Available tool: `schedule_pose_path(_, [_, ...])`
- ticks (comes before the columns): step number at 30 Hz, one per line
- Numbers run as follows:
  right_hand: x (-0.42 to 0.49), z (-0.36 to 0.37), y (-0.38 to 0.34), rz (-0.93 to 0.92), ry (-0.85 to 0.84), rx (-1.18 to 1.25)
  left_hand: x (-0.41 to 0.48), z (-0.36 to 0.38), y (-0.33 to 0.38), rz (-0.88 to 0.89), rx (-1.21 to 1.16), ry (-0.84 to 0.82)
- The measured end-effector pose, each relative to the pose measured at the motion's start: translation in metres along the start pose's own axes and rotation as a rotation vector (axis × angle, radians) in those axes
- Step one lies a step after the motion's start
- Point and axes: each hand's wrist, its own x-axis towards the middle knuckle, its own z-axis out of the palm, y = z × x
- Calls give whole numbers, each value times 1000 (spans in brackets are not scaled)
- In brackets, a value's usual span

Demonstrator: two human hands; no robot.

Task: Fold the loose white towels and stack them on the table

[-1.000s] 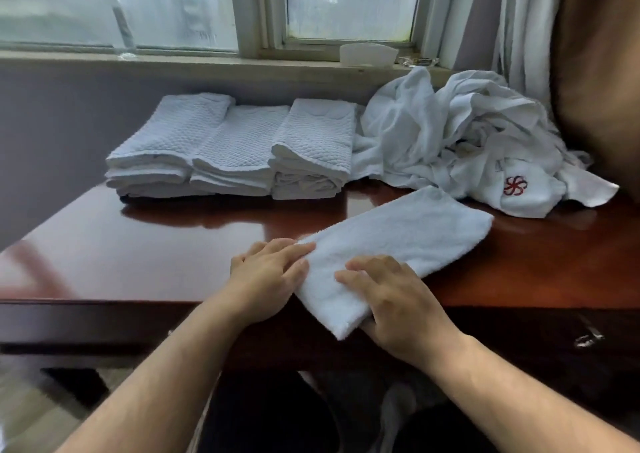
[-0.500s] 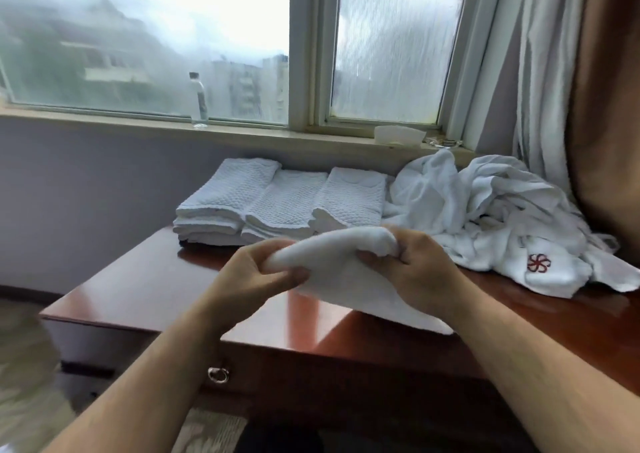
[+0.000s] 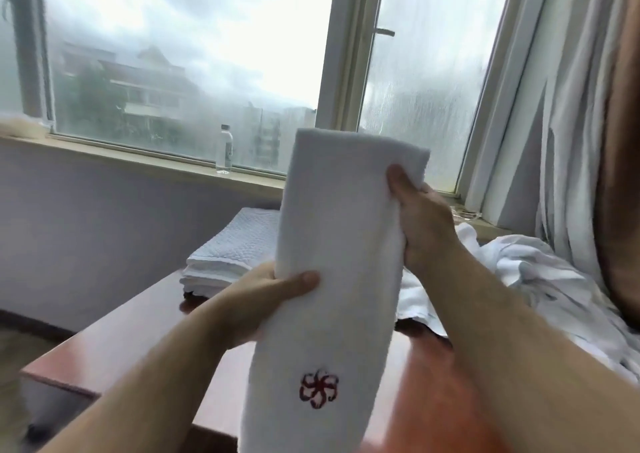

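A folded white towel [image 3: 339,244] with a red flower emblem near its lower end hangs upright in the air in front of me, above the table. My left hand [image 3: 266,300] grips its left edge at mid height. Higher up, my right hand [image 3: 420,217] holds the right edge, thumb on the front. Behind the held towel, a stack of folded textured white towels [image 3: 235,248] lies on the red-brown wooden table [image 3: 131,335]. A loose heap of white towels [image 3: 526,279] sits at the right, partly hidden by my right arm.
A clear plastic bottle [image 3: 224,154] stands on the window sill [image 3: 138,156]. Pale and brown curtains [image 3: 581,123] hang at the right, close to the heap. The table's left corner drops off to the floor at the lower left.
The towel lay flat on the table under both hands; both hands have lifted it and it now hangs upright, emblem facing me. The view has tilted up toward the window.
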Motion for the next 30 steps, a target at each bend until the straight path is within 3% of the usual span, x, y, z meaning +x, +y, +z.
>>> schedule_pose_path(6, [49, 26, 39, 70, -20, 13, -2, -37, -48, -78, -128, -19])
schedule_pose_path(11, [84, 52, 84, 140, -71, -28, 4, -64, -78, -92, -148, 181])
schedule_pose_path(16, [120, 63, 124, 251, -118, -56, 13, -98, -75, -107, -184, 270])
schedule_pose_path(22, [155, 76, 183, 343, -472, -36, 25, -136, -74, -145, -219, 358])
schedule_pose_path(30, [199, 110, 220, 376, -380, 30, 44, -182, -49, -163, -182, 403])
